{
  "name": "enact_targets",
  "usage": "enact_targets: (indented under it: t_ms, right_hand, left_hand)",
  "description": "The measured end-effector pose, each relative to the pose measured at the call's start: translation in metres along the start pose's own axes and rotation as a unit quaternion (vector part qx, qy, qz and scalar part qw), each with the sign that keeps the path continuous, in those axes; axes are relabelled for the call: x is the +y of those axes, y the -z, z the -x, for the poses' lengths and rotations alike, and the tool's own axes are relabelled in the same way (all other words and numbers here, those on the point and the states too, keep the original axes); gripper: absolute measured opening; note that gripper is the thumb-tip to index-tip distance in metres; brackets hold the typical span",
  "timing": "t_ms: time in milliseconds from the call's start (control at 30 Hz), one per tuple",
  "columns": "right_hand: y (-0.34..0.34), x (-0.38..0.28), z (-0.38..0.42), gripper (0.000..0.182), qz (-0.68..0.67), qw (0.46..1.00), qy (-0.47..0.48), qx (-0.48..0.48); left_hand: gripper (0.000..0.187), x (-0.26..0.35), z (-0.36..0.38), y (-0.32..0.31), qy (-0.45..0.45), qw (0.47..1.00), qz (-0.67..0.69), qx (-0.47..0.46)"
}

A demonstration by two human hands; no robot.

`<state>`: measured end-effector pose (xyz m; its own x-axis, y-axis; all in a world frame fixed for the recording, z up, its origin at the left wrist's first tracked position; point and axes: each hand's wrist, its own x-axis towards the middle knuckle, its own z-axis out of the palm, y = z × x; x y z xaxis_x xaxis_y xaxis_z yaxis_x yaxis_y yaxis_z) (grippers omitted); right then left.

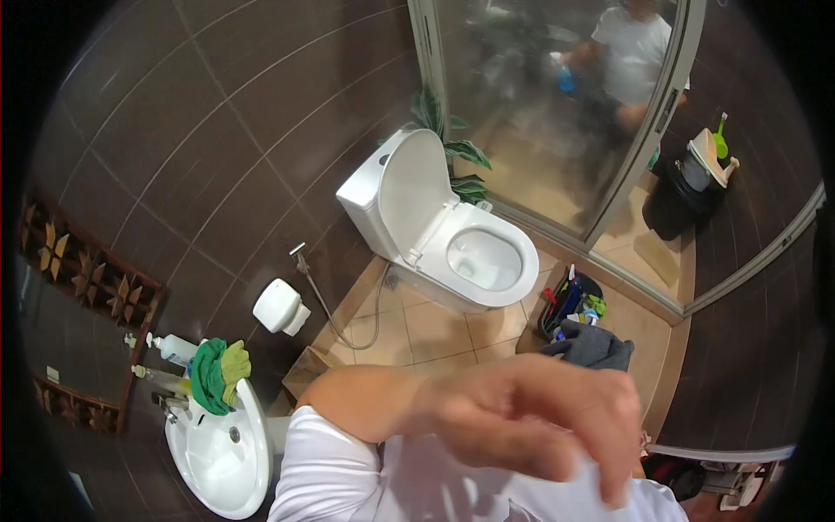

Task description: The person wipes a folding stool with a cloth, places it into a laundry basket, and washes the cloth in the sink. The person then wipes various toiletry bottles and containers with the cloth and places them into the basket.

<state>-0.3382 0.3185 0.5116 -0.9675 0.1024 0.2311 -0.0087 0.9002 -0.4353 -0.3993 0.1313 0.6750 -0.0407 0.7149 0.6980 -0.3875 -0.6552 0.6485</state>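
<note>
My left hand (539, 413) is raised close to the camera in front of my white shirt (417, 487), the forearm reaching across from the left. Its fingers are curled and smeared by motion; I cannot tell whether they hold anything. My right hand does not show directly. In the glass shower door (531, 139) there is a reflection of a person in a white shirt (639, 56), one hand holding a spray bottle (565, 76) with blue liquid and a white head. Whitish haze covers part of the glass.
A white toilet (522, 291) stands with its lid up beside green leaves (470, 155). Cleaning supplies in a dark caddy (561, 300) sit near a grey towel (596, 345). Green cloths (209, 376) hang on the sink (204, 470). A black bin (670, 204) stands in the shower.
</note>
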Motion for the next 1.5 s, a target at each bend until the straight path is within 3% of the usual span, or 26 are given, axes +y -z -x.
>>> enact_targets:
  t_ms: [167, 233, 267, 367, 433, 533, 633, 700, 733, 767, 833, 900, 967, 1000, 1033, 1100, 1133, 1200, 1233, 1300, 1333, 1367, 1433, 1467, 1500]
  right_hand:
    - [0.003, -0.002, 0.005, 0.038, 0.000, 1.000, -0.013, -0.005]
    - [0.003, -0.002, 0.007, 0.038, 0.000, 1.000, -0.017, -0.005]
    - [0.003, -0.003, 0.008, 0.037, -0.001, 1.000, -0.020, -0.005]
    - [0.004, -0.002, 0.011, 0.037, -0.005, 1.000, -0.027, -0.003]
    - [0.004, -0.003, 0.013, 0.037, -0.007, 1.000, -0.028, -0.002]
    - [0.005, -0.003, 0.015, 0.036, -0.004, 1.000, -0.029, -0.002]
    - [0.004, -0.003, 0.016, 0.036, 0.000, 1.000, -0.030, -0.003]
    - [0.005, -0.003, 0.018, 0.035, 0.002, 1.000, -0.030, -0.005]
    - [0.005, -0.004, 0.018, 0.035, 0.004, 1.000, -0.027, -0.005]
    - [0.006, -0.005, 0.019, 0.035, 0.008, 1.000, -0.026, -0.005]
    - [0.007, -0.005, 0.019, 0.035, 0.012, 1.000, -0.028, -0.004]
    - [0.007, -0.005, 0.020, 0.034, 0.017, 0.999, -0.029, -0.003]
    - [0.007, -0.004, 0.022, 0.034, 0.022, 0.999, -0.030, -0.006]
    - [0.007, -0.003, 0.023, 0.034, 0.022, 0.999, -0.030, -0.006]
    - [0.008, -0.002, 0.024, 0.034, 0.026, 0.999, -0.033, -0.007]
    - [0.008, 0.000, 0.026, 0.033, 0.029, 0.999, -0.038, -0.009]
    - [0.009, 0.001, 0.027, 0.033, 0.032, 0.999, -0.040, -0.011]
    - [0.009, 0.003, 0.027, 0.033, 0.039, 0.998, -0.043, -0.014]
    - [0.009, 0.004, 0.028, 0.033, 0.045, 0.998, -0.043, -0.018]
    - [0.009, 0.005, 0.028, 0.032, 0.055, 0.997, -0.043, -0.021]
    - [0.010, 0.006, 0.027, 0.032, 0.062, 0.997, -0.042, -0.022]
    - [0.010, 0.006, 0.026, 0.032, 0.069, 0.997, -0.039, -0.023]
    - [0.011, 0.008, 0.024, 0.032, 0.084, 0.995, -0.038, -0.022]
    - [0.014, 0.009, 0.026, 0.031, 0.095, 0.995, -0.036, -0.022]
    - [0.016, 0.011, 0.030, 0.031, 0.104, 0.993, -0.042, -0.020]
  left_hand:
    - [0.024, -0.017, -0.039, -0.020, 0.012, 0.992, -0.014, -0.122]
    - [0.010, -0.029, -0.042, -0.040, -0.109, 0.991, 0.034, -0.070]
    - [0.019, -0.036, -0.047, -0.038, -0.175, 0.980, -0.002, -0.093]
    - [0.020, -0.049, -0.057, -0.053, -0.208, 0.977, 0.034, -0.032]
    - [0.018, -0.045, -0.062, -0.054, -0.186, 0.975, 0.089, -0.078]
    - [0.017, -0.063, -0.070, -0.060, -0.252, 0.966, 0.022, -0.049]
    - [0.014, -0.065, -0.080, -0.053, -0.300, 0.948, -0.019, -0.101]
    - [0.011, -0.076, -0.089, -0.060, -0.347, 0.930, 0.101, -0.075]
    - [0.007, -0.076, -0.085, -0.077, -0.282, 0.947, 0.146, 0.035]
    - [0.007, -0.078, -0.086, -0.076, -0.284, 0.947, 0.144, 0.035]
    - [0.007, -0.068, -0.092, -0.072, -0.376, 0.925, 0.021, -0.043]
    - [0.007, -0.072, -0.091, -0.076, -0.346, 0.935, 0.038, -0.063]
    - [0.008, -0.078, -0.091, -0.059, -0.384, 0.915, -0.091, -0.086]
    - [0.009, -0.071, -0.080, -0.063, -0.306, 0.949, 0.055, -0.043]
    - [0.009, -0.051, -0.069, -0.049, -0.306, 0.949, 0.053, -0.054]
    - [0.024, -0.014, -0.056, -0.013, -0.144, 0.978, -0.096, -0.114]
    - [0.024, -0.019, -0.059, -0.018, -0.144, 0.977, -0.098, -0.122]
    - [0.012, -0.034, -0.061, -0.040, -0.419, 0.905, -0.077, -0.018]
    - [0.012, -0.020, -0.055, -0.048, -0.421, 0.903, -0.077, -0.022]
    - [0.018, 0.014, -0.030, -0.060, -0.220, 0.967, -0.106, 0.067]
    - [0.021, 0.001, -0.065, -0.027, -0.459, 0.866, -0.147, -0.130]
    - [0.021, 0.004, -0.064, -0.022, -0.462, 0.864, -0.152, -0.130]
    - [0.017, 0.017, -0.057, -0.017, -0.340, 0.903, -0.188, -0.183]
    - [0.030, 0.027, -0.049, -0.008, -0.244, 0.940, -0.179, -0.159]
    - [0.030, 0.029, -0.050, -0.006, -0.244, 0.939, -0.176, -0.165]
